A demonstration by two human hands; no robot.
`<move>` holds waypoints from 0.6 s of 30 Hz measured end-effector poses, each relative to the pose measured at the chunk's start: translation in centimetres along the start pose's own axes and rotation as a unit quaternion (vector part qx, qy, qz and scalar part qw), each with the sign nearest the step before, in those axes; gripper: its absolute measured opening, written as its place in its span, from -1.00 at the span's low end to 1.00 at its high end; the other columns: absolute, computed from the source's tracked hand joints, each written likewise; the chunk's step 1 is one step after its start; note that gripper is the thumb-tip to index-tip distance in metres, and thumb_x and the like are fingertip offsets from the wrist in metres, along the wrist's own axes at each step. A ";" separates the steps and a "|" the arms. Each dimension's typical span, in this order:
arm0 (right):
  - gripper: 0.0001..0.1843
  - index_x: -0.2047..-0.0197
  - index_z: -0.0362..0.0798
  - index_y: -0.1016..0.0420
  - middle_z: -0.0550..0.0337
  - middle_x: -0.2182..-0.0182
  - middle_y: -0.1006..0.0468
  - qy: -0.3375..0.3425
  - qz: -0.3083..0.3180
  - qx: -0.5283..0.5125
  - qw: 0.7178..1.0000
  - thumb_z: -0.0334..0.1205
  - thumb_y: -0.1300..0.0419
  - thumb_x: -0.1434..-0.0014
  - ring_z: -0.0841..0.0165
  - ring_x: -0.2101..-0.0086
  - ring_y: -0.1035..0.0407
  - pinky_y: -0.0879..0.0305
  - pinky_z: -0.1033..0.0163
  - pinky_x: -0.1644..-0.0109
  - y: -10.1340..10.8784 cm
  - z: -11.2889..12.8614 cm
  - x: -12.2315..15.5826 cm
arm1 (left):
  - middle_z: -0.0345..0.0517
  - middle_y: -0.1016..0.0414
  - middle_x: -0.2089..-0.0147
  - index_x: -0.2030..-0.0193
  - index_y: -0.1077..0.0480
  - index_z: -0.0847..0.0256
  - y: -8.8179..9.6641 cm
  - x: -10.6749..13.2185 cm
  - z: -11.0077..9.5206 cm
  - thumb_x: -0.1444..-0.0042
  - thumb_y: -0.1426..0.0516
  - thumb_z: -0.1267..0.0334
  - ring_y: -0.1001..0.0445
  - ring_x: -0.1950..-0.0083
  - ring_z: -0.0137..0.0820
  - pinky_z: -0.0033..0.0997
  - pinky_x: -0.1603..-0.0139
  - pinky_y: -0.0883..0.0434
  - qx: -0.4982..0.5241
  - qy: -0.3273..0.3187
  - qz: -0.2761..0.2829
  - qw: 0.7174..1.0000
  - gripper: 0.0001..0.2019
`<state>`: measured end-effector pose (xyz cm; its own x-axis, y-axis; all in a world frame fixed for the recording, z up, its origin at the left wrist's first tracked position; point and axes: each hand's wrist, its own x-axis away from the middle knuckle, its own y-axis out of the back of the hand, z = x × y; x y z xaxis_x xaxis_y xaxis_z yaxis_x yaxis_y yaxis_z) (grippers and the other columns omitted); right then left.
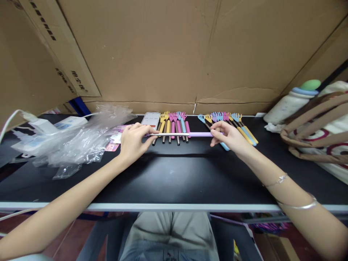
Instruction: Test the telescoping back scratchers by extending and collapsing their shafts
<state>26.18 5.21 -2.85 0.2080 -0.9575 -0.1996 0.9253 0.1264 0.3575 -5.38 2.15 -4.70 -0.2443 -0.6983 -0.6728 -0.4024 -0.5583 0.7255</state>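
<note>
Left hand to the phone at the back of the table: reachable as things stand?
Probably yes. The phone lies flat just beyond the left hand, with nothing between them. But that hand pinches the metal end of the purple back scratcher, so it would have to let go first.

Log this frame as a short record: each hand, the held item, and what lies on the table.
left hand: pinches the thin metal end of the back scratcher
right hand: shut around its purple grip end
back scratcher: extended, level, just above the table
left row: short scratchers side by side, yellow, pink and blue
right row: more scratchers, fanned, partly behind the right hand
phone: flat beside the left row, screen lit
plastic bags: loose heap at the left
tote bag: at the right edge
</note>
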 end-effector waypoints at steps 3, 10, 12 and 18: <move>-0.50 0.22 -0.02 -0.25 0.34 0.50 -0.39 -0.018 0.017 -0.019 1.000 0.15 -0.29 0.04 0.44 0.60 -0.43 -0.38 0.30 0.46 -0.1 0.4 0.3 | -0.21 -0.57 0.24 0.28 -0.44 0.10 0.1 0.0 0.0 -0.17 -0.13 0.23 -0.43 0.16 -0.28 -0.25 0.14 -0.21 -0.004 -0.011 -0.008 1.000 -0.93; -0.62 0.17 -0.02 -0.20 0.42 0.62 -0.34 -0.042 0.026 -0.005 0.999 0.09 -0.14 -0.16 0.44 0.71 -0.37 -0.33 0.32 0.56 -0.2 0.2 0.4 | -0.21 -0.57 0.26 0.30 -0.43 0.10 0.0 0.2 -0.3 -0.19 -0.11 0.19 -0.42 0.18 -0.29 -0.24 0.14 -0.20 0.004 -0.012 0.002 1.000 -0.89; -0.67 0.15 -0.02 -0.21 0.46 0.65 -0.30 -0.034 0.011 -0.003 0.999 0.06 -0.10 -0.20 0.47 0.74 -0.32 -0.35 0.30 0.53 -0.4 0.0 0.3 | -0.21 -0.57 0.26 0.28 -0.44 0.09 -0.1 0.2 -0.4 -0.19 -0.11 0.19 -0.42 0.17 -0.28 -0.23 0.11 -0.20 0.005 -0.007 0.008 1.000 -0.90; -0.65 0.18 0.00 -0.26 0.36 0.55 -0.39 -0.023 -0.023 -0.020 0.999 0.10 -0.15 -0.15 0.46 0.61 -0.39 -0.40 0.28 0.41 -0.5 -0.1 0.1 | -0.23 -0.57 0.21 0.19 -0.41 0.07 -0.3 -0.1 -0.4 -0.21 -0.08 0.17 -0.44 0.19 -0.30 -0.23 0.11 -0.17 0.004 0.008 0.042 0.999 -0.88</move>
<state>25.81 5.06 -3.11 0.1515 -0.9735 -0.1715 0.9458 0.0924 0.3114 -4.86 2.15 -4.77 -0.2632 -0.7495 -0.6074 -0.3883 -0.4941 0.7779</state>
